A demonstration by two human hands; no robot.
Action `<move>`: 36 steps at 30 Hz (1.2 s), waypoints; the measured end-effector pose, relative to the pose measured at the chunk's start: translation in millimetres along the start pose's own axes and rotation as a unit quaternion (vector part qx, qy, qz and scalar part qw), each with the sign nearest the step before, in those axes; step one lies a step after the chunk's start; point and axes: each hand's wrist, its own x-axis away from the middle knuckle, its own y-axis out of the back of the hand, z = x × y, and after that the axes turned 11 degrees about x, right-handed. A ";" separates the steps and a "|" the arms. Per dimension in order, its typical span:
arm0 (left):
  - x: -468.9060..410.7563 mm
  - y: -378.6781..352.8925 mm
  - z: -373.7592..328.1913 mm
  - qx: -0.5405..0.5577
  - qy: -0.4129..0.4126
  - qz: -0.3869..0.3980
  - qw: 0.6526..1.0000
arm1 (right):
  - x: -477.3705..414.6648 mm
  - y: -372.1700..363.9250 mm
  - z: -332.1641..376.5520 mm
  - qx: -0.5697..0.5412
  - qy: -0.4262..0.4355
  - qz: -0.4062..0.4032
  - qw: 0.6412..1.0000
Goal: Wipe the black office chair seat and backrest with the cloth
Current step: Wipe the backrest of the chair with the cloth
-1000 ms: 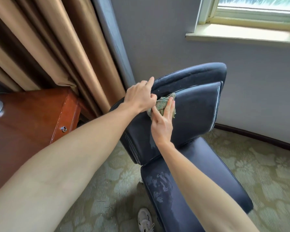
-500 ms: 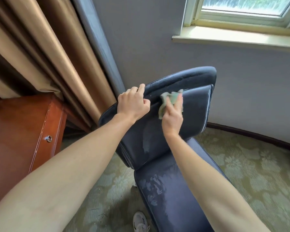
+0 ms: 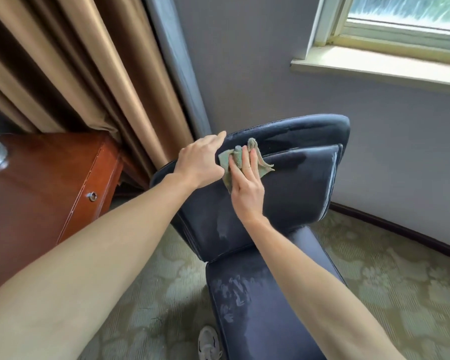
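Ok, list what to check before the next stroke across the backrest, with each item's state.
1. Cloth pressed on the backrest under the right hand: ok.
2. Left hand grips the backrest's upper left edge to steady it: ok.
3. Backrest surface to the right of the cloth free of obstacles: ok.
4. Lower backrest clean: not ok, a pale smear shows.
5. Seat clean: not ok, pale blotches on its left side.
6. Cloth damp enough: cannot tell.
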 end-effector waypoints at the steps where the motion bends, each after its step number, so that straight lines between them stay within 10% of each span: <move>1: 1.9 -2.1 -1.5 0.001 -0.001 -0.010 1.000 | 0.9 2.7 -5.4 0.025 0.032 0.001 0.999; 5: 6.3 -13.6 -7.5 -0.014 -0.022 -0.051 0.998 | -7.8 15.3 -43.4 0.062 0.047 0.004 0.997; 13: -1.3 -31.9 -18.2 -0.044 -0.014 -0.117 0.992 | -43.6 42.1 -105.0 0.022 -0.279 -0.022 0.960; 23: -67.8 -63.3 -113.4 -0.136 -0.116 0.033 0.983 | -13.3 44.4 -105.4 0.066 -0.057 0.057 0.995; 31: -67.2 -73.6 -115.1 -0.166 -0.109 0.013 0.980 | -42.0 64.1 -161.2 0.049 -0.253 0.012 0.966; 36: -66.4 -77.9 -116.8 -0.163 -0.093 -0.001 0.982 | -33.1 44.2 -131.7 0.025 -0.217 -0.019 0.976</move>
